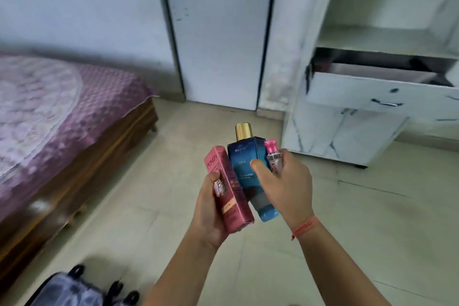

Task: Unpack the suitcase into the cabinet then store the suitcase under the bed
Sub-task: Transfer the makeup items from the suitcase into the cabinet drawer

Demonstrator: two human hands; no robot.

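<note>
Room, head view: pale tiled floor [372,231], with a white door [218,32] in the far wall.
Bed [62,112]: along the left side, wooden frame under a purple cover.
Cabinet [335,136]: white, marble-patterned, at the right, its shelf open.
Drawer [360,92]: pulled out from the cabinet front.
Suitcase [74,290]: grey with dark wheels, on the floor near the bed's side and partly cut off.
Left hand [211,211]: fingers wrapped round a pink box [231,191], held upright with the thumb across its front.
Right hand [288,186]: grips a blue bottle [246,161] with a gold cap, thumb on its label. The same hand holds a small pink-capped bottle [274,159].
Box and blue bottle: touching, above the floor, well short of the cabinet.
</note>
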